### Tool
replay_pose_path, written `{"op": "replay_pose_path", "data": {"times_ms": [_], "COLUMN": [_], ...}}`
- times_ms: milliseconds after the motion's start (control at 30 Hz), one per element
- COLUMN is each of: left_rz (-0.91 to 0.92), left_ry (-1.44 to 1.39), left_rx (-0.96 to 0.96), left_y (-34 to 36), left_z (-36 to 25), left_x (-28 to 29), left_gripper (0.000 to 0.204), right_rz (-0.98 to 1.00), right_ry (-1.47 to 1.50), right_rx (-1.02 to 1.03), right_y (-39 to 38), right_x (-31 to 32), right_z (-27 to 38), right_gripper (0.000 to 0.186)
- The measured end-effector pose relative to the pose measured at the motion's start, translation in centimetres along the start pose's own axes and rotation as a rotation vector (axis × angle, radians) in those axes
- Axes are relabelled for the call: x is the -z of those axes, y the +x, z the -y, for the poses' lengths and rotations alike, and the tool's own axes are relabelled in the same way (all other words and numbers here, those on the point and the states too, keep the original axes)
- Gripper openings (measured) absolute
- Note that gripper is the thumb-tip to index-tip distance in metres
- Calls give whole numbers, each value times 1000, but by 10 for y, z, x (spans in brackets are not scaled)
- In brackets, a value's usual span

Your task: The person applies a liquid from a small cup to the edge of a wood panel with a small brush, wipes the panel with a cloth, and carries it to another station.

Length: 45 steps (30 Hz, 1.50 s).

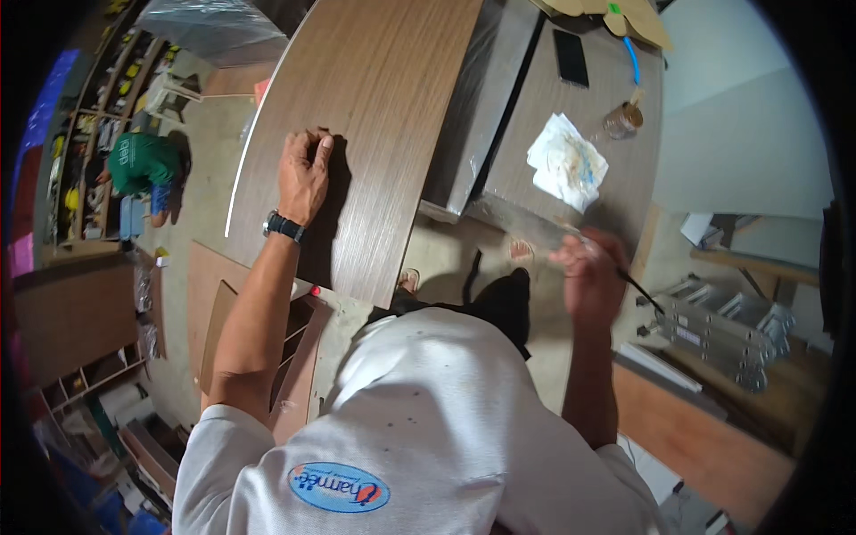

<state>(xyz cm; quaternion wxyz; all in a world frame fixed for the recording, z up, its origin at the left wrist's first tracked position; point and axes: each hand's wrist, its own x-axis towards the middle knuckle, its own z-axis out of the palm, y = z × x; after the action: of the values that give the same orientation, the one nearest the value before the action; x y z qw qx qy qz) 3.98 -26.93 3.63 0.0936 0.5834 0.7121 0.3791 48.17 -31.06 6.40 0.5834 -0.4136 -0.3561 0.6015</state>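
My left hand rests on a brown wood-grain panel, fingers curled in; whether anything is inside them is hidden. A watch with a dark strap is on that wrist. Off the near end of the right-hand surface, my right hand is closed around a thin black-handled brush. Its handle sticks out behind the hand, and its tip is smeared by motion. Beyond this hand lies a crumpled white tissue with brown and blue stains. A clear jar with brown contents stands to the tissue's right.
A black phone, a blue tube and brown cardboard lie farther back. Plastic film covers the part between the two wood surfaces. A metal ladder is at right. A person in green crouches by shelves at far left.
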Motion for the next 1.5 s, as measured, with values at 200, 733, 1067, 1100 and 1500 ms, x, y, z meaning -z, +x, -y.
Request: {"op": "replay_pose_path", "data": {"times_ms": [200,733,1067,1100,1500], "left_rz": [169,107,166,142,83], "left_ry": [-29,279,427,461,532], "left_rx": [-59,-266,-246,-266,-336], "left_y": [-3,102,114,114,113], "left_z": [8,17,15,16,16], "left_x": [0,-52,-65,-67,-72], "left_gripper": [32,65,78,79,75], "right_rz": [-14,-217,-262,-268,-308], "right_ry": [251,230,-106,-96,-145], "right_rx": [-12,23,91,82,100], "right_y": [-67,-106,-78,-74,-42], "right_x": [-95,-148,-158,-160,-167], "right_z": [-50,-76,-112,-114,-142], "right_gripper": [7,9,9,9,11]}}
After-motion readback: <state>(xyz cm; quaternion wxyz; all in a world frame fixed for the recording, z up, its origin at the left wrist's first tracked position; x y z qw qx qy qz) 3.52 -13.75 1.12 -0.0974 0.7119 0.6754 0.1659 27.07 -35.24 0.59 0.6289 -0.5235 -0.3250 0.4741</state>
